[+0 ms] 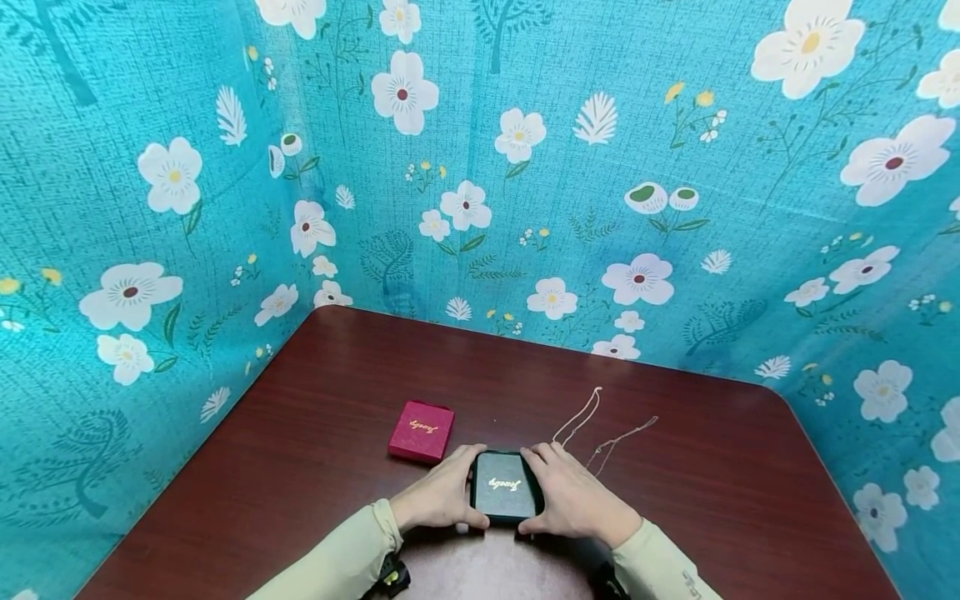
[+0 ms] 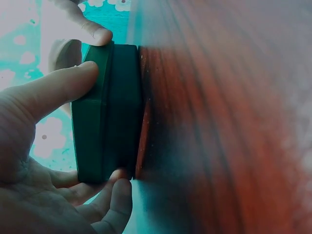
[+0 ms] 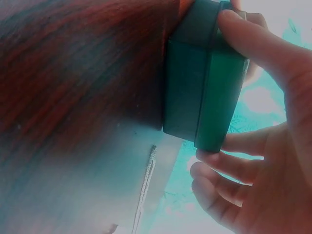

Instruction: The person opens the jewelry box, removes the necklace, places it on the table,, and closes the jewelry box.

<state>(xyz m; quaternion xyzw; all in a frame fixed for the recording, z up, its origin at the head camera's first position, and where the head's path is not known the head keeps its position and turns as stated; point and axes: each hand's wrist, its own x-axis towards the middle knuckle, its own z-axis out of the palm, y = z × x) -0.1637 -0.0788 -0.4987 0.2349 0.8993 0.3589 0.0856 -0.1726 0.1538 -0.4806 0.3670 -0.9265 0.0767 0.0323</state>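
A dark green jewelry box with gold lettering on its lid lies on the table between both hands. My left hand grips its left side, thumb at the near edge and fingers at the far end. From the right, my right hand holds it the same way. In the left wrist view the thumb presses on the lid, which is seated on the box's base. The right wrist view shows the thumb and fingertips along the lid. Whatever is inside the box is hidden.
A red jewelry box with gold lettering sits left of and beyond the green one. Two thin chains, a pale one and a darker one, lie beyond the right hand. Flowered blue curtains border the brown table.
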